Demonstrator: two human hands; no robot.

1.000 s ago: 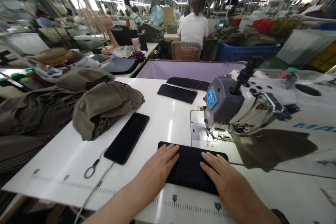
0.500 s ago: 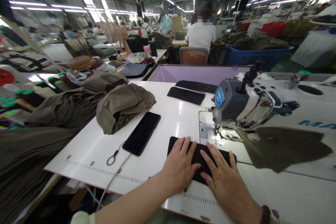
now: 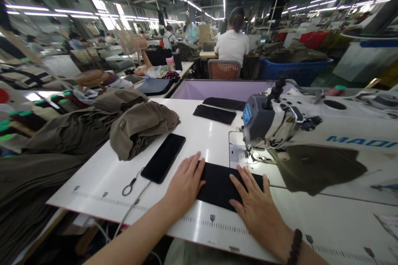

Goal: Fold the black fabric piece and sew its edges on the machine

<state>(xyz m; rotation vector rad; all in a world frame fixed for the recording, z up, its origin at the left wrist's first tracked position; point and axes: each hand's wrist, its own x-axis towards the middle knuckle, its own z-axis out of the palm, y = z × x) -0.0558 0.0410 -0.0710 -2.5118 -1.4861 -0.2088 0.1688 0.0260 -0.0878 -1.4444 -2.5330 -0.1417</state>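
A flat black rectangular fabric piece [image 3: 217,184] lies on the white sewing table in front of me. My left hand [image 3: 186,180] rests at its left end, fingers stretched out and thumb against the edge. Across the right part of the fabric my right hand [image 3: 256,203] lies flat with its fingers spread; a dark bead bracelet is on that wrist. Just beyond the right hand is the needle area of the sewing machine [image 3: 261,120]. Two more black fabric pieces [image 3: 214,114] lie farther back, left of the machine head.
Left of my hands are a black phone [image 3: 163,158] with a ring strap and a cable. A heap of olive-brown fabric [image 3: 139,126] sits at the table's left. An olive panel [image 3: 317,169] lies under the machine arm. A seated person [image 3: 231,45] is ahead, beside a blue bin [image 3: 292,70].
My left hand has slid left from on top of the black fabric to its left end, uncovering its middle. My right hand stays spread on it. The whole view has shifted slightly.
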